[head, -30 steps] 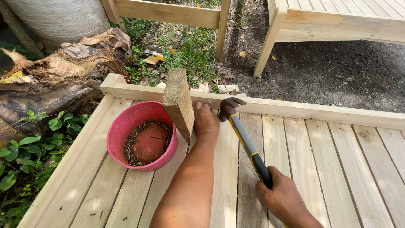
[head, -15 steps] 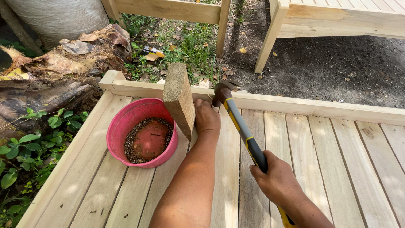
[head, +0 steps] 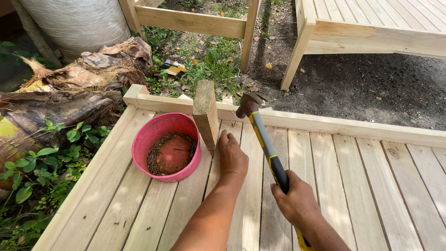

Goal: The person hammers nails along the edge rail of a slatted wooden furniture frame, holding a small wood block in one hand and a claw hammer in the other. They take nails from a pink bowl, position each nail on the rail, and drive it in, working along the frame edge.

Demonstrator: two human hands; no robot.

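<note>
Hammer (head: pixel 265 144) raised over a slatted wooden deck (head: pixel 353 186), beside a bowl of nails.
Right hand (head: pixel 297 202) is wrapped tight around the black-and-yellow handle low down, which gives a long swing; the head hangs near the far rail. Left hand (head: pixel 232 155) lies flat on a slat, fingers pressed together, just beside an upright wooden block (head: pixel 206 116), seemingly steadying something small I cannot make out. Pink bowl (head: pixel 167 146) of nails sits close on the left, within easy reach.
</note>
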